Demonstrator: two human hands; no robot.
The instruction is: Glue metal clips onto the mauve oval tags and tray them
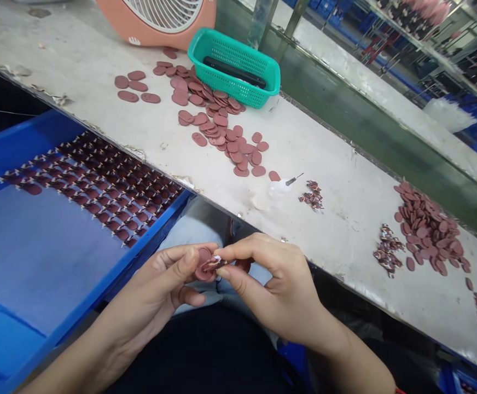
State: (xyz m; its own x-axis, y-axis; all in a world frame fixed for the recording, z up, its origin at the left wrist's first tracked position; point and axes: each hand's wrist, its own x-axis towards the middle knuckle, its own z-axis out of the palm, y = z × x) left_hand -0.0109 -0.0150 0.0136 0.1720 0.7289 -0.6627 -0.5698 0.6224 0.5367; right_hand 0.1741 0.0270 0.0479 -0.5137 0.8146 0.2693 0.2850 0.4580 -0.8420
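Observation:
My left hand (162,284) is closed round a reddish-brown oval pad (203,264), held just below the table edge over my lap. My right hand (269,279) pinches a small dark patterned ornament (213,264) against the pad's face. Both hands touch at the pad. A loose spread of the same oval pads (217,126) lies on the grey table (337,164) ahead of me.
A blue tray (37,257) at my left holds rows of finished pads (94,180). A teal basket (238,68) and an orange fan (156,19) stand at the back. More pads (431,232) and ornament piles (312,196) lie right; a small glue bottle (279,187) lies mid-table.

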